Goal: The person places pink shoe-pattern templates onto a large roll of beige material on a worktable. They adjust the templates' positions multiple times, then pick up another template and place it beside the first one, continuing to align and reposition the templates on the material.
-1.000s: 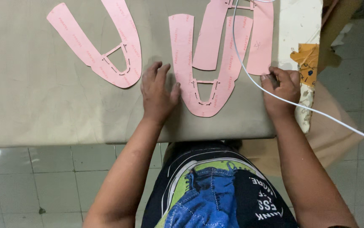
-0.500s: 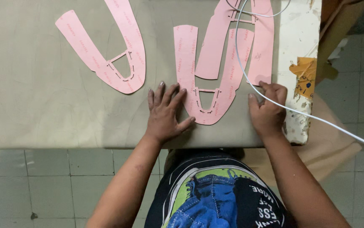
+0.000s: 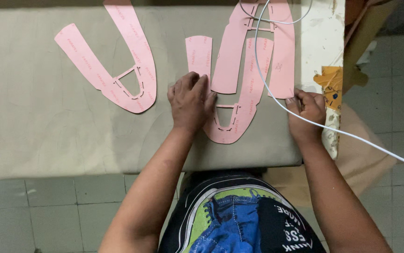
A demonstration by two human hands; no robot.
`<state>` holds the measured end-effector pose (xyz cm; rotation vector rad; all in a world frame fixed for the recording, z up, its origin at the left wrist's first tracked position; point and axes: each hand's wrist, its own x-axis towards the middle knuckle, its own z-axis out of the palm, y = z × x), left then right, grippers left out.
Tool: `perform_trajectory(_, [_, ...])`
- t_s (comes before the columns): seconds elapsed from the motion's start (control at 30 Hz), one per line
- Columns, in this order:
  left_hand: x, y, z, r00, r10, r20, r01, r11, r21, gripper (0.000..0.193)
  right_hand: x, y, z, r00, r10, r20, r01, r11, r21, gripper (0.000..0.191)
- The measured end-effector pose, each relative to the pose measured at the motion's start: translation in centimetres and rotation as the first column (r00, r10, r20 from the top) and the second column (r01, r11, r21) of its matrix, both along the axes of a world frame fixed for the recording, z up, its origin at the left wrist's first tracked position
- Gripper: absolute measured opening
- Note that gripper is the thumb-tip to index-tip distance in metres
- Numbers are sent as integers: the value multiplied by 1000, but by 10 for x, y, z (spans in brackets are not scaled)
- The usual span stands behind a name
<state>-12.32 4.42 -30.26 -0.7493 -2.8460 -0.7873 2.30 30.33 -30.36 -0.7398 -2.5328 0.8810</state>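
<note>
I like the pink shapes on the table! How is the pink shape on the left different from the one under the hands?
The left pink U-shaped piece lies alone and untouched; the middle pink U-shaped piece has the left hand pressing on it. The left piece tilts sideways; the middle one stands nearly straight. Another pink strip and a white cable cross the middle piece; nothing covers the left one. Both are flat, pink, with slots near the bend.

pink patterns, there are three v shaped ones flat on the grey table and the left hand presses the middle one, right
Not quite: the head view shows two V-shaped pink patterns flat on the grey table, with straighter pieces overlapping. The left hand presses the right-hand pattern.
</note>
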Motion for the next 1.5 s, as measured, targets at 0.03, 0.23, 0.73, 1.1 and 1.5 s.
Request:
perform_trajectory(0.03, [0,0,1,1000,12,-2,-12,1000,2,48,0,-1,0,1000,-1,-7,1,1000,-1,27])
perform_trajectory(0.23, [-3,1,3,999,50,-6,-50,999,-4,38,1,-4,-2,1000,-18,11,18,1000,13,26])
perform_trajectory(0.73, [-2,-3,0,991,57,125,-75,987,143,23,0,-10,1,999,-35,-20,36,999,13,25])
perform_trajectory(1.1, [2,-26,8,978,-106,178,82,987,141,49,8,-24,9,998,66,-25,-65,998,16,30])
perform_trajectory(1.5, [43,-64,19,934,-137,331,204,963,-177,117,24,-75,18,898,398,187,-416,907,66,70])
